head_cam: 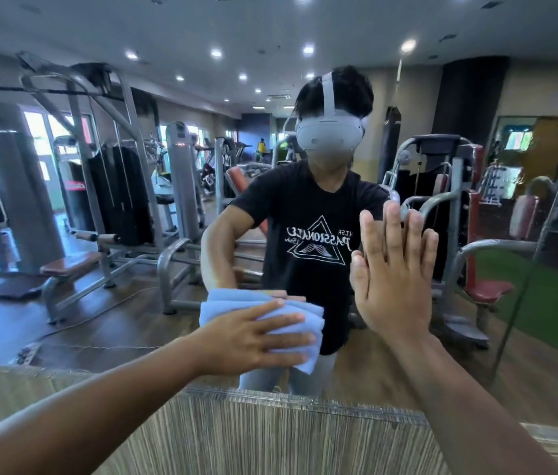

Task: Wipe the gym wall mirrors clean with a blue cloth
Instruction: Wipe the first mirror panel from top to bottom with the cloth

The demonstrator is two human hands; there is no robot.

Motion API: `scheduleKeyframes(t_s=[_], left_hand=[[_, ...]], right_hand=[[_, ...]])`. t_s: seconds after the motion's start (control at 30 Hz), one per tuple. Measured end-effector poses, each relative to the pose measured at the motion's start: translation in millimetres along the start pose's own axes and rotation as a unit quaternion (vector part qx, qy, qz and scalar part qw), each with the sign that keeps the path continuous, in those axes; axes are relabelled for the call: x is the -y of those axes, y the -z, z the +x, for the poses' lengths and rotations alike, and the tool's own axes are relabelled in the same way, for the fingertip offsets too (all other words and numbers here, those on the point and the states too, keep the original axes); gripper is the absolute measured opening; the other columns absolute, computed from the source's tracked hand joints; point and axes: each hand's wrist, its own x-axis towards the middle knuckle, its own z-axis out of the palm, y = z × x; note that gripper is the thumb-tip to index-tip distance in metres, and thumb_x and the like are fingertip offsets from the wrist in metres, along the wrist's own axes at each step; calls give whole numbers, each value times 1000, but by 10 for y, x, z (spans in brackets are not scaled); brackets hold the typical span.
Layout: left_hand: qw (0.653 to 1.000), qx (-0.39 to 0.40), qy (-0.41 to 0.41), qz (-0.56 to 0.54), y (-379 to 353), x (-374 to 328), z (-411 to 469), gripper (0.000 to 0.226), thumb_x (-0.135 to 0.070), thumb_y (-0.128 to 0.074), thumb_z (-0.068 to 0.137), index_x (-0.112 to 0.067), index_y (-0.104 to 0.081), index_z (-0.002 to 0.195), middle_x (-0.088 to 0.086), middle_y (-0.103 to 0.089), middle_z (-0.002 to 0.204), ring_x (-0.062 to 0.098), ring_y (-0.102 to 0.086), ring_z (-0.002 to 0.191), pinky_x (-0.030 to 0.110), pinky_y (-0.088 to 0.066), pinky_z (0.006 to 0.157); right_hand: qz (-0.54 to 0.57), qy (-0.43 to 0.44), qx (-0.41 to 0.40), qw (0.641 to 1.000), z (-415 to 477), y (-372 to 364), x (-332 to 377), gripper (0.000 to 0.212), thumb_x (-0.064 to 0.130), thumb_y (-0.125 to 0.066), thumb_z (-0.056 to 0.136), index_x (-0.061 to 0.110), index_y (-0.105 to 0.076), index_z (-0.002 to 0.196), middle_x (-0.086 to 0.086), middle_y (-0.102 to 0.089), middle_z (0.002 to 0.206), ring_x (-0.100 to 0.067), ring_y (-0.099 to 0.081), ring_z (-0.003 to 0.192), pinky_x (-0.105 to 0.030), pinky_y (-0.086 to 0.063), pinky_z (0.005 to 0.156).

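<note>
The wall mirror point(106, 207) fills most of the view and reflects the gym and a person in a black T-shirt. A folded blue cloth point(299, 329) lies flat against the lower middle of the glass. My left hand point(253, 337) presses on it with straight, spread fingers. To its right, my right hand point(390, 272) rests flat on the bare mirror, fingers straight and pointing up. Part of the cloth is hidden under my left hand.
A wood-grain panel point(270, 437) runs under the mirror's bottom edge. A vertical seam point(541, 234) between mirror panels stands at the right. The reflection shows weight machines, benches and a green floor strip behind me.
</note>
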Motion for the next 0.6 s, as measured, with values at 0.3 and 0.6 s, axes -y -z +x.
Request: scheduleKeyframes(t_s=[0.3, 0.6], left_hand=[[967, -117, 218, 57, 692, 1329, 365, 60, -7, -56, 93, -27, -41, 148, 8, -34, 159, 42, -25, 147, 61, -22, 120], [977, -117, 178, 20, 371, 558, 468, 47, -8, -50, 102, -23, -48, 147, 10, -44, 155, 37, -34, 146, 61, -34, 114]], right_hand=[[-3, -4, -16, 1000, 6, -29, 21, 59, 35, -34, 110, 20, -18, 165, -11, -11, 171, -34, -4, 158, -57, -9, 127], [-2, -13, 4, 1000, 8, 36, 28, 57, 36, -31, 111, 21, -20, 164, -9, -9, 171, -30, -2, 158, -53, -1, 128]])
